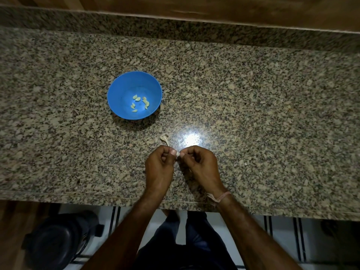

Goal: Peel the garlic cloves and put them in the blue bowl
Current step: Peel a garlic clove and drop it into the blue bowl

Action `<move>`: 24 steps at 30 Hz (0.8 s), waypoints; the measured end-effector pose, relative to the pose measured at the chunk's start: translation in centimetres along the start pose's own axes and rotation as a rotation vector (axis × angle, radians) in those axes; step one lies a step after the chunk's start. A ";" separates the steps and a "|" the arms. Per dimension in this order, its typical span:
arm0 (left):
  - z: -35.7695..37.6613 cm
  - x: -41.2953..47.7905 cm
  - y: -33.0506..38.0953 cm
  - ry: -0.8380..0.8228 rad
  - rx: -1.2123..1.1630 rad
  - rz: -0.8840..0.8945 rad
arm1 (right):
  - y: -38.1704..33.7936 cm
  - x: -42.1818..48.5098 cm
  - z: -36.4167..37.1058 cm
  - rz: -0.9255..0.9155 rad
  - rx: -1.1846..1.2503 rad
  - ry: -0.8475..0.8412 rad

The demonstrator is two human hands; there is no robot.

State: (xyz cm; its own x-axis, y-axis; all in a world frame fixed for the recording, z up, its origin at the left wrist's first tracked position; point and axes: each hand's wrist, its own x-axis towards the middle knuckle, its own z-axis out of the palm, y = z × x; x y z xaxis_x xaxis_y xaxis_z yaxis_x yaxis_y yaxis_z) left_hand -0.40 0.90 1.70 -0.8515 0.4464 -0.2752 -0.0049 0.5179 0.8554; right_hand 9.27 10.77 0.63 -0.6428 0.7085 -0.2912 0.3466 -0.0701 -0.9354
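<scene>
You're pinching one garlic clove (177,153) between the fingers (173,152) of left hand (159,165) and right hand (199,164).
Likely handling light, hard, slippery once skinned; keep gripping its ends.

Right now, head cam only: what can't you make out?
- garlic clove: head view, mostly covered by fingertips of left hand and right hand; skin on or off unclear.
- peeled cloves in the blue bowl: head view, too small to count surely.
- dark object below the counter: head view, dim and blurred.
</scene>
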 end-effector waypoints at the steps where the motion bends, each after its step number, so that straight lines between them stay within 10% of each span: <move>1: 0.0 0.1 -0.2 0.005 -0.007 -0.001 | 0.0 0.0 0.0 0.005 0.000 -0.017; 9: -0.3 0.1 -0.4 -0.049 0.092 0.081 | -0.7 -0.5 0.2 -0.163 -0.246 -0.033; 13: 0.0 0.3 -0.6 -0.229 -0.153 -0.191 | -0.9 -0.8 0.0 -0.318 -0.447 -0.020; 19: -0.1 -0.2 -0.4 -0.118 0.224 0.170 | -0.5 -0.3 0.8 0.069 -0.013 -0.028; 24: 0.2 0.1 -1.1 -0.100 -0.029 -0.109 | 0.4 0.0 -0.1 -0.076 -0.161 0.013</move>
State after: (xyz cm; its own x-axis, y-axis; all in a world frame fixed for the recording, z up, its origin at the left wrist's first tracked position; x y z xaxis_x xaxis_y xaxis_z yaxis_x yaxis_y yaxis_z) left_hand -0.43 0.51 0.62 -0.7885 0.4603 -0.4079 -0.1105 0.5464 0.8302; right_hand 9.43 10.85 0.30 -0.6630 0.7163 -0.2173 0.4029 0.0967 -0.9101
